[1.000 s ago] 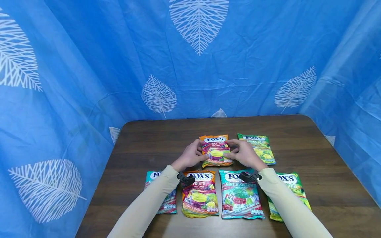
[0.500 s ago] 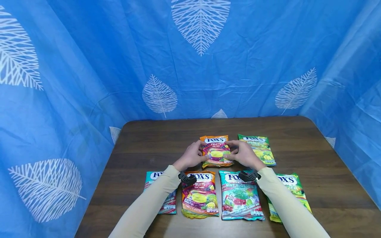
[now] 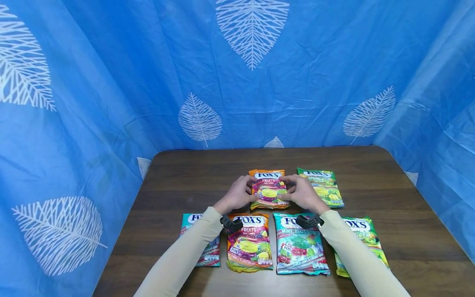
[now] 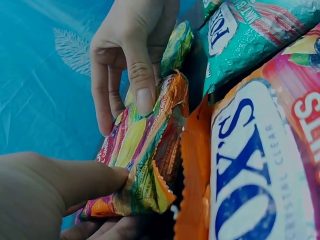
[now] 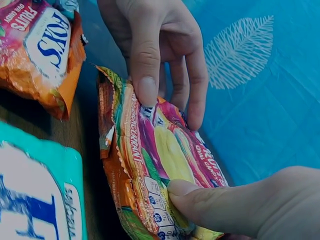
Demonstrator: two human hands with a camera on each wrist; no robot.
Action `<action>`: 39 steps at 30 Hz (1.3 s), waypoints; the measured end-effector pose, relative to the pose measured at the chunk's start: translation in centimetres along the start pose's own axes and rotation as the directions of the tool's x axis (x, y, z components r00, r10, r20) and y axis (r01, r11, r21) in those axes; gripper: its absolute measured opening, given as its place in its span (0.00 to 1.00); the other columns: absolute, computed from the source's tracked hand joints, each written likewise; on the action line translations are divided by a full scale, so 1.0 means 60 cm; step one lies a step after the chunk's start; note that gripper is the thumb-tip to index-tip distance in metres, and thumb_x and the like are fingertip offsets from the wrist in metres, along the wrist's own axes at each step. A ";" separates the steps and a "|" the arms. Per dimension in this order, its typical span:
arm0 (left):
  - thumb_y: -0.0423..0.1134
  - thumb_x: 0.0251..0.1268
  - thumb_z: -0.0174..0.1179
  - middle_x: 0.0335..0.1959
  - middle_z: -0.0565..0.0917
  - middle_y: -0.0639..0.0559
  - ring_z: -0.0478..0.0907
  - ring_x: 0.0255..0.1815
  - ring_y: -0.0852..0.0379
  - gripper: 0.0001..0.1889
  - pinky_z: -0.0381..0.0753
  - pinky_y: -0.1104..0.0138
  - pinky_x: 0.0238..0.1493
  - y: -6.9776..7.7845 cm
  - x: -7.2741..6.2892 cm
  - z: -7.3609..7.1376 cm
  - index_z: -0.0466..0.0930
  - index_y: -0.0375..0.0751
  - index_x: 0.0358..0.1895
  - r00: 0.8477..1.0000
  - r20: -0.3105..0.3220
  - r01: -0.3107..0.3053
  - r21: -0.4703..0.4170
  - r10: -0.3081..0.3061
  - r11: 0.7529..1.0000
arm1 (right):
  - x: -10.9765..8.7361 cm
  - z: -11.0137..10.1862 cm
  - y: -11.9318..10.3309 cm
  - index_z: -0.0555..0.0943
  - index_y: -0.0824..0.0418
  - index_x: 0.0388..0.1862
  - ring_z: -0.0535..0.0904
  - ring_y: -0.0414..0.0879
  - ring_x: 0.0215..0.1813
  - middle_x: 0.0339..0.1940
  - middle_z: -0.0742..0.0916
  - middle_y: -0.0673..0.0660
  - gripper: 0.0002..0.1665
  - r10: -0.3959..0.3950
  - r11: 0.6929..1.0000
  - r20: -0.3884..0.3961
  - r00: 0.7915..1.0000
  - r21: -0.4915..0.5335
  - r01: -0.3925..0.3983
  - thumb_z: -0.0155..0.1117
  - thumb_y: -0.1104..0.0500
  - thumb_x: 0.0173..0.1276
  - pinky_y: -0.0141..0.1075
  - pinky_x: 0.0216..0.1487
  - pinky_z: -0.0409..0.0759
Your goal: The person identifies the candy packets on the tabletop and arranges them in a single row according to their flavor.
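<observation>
An orange and purple Fox's Fruits candy bag (image 3: 269, 190) lies in the far row on the table, label facing up. My left hand (image 3: 237, 193) holds its left side, thumb near the lower corner. On the opposite side my right hand (image 3: 304, 193) grips the same bag, its thumb pressing the front, as the right wrist view shows with the thumb (image 5: 200, 200) on the label. Both wrists wear black bands. The bag's underside is hidden.
A green Spring Tea bag (image 3: 323, 187) lies just right of my right hand. Nearer are a second Fruits bag (image 3: 248, 243), a teal Mint Blossom bag (image 3: 301, 245), another teal bag (image 3: 209, 251) and a green bag (image 3: 365, 233), the last two partly under my sleeves. Blue curtain (image 3: 237, 103) stands behind the table.
Both hands keep their hold on the Fruits bag. The bag's lower end and the right hand have shifted very slightly to the left.
</observation>
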State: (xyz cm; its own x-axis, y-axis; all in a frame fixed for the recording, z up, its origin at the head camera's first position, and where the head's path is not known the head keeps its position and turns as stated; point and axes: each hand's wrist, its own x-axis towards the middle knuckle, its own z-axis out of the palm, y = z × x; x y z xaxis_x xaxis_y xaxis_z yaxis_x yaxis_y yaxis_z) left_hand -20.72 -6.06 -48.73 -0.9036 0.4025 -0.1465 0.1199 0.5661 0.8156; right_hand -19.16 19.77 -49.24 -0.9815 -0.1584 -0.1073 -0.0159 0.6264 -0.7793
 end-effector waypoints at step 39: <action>0.34 0.77 0.70 0.59 0.79 0.40 0.79 0.49 0.47 0.26 0.88 0.61 0.46 -0.054 -0.125 -0.203 0.77 0.35 0.73 0.983 -0.183 -0.012 0.097 0.029 0.995 | 0.021 0.146 -0.177 0.80 0.61 0.76 0.86 0.49 0.48 0.63 0.81 0.57 0.39 -0.211 0.957 -0.056 0.976 0.191 0.218 0.84 0.62 0.67 0.37 0.44 0.89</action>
State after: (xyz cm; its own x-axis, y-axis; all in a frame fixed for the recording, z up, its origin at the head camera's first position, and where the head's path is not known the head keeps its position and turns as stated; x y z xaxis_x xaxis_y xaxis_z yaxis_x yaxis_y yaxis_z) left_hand -19.36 -19.66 -43.46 -0.9596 0.2808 -0.0179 0.1697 0.6285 0.7591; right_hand -18.55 6.24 -46.53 -0.9650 -0.2445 0.0945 -0.1931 0.4195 -0.8870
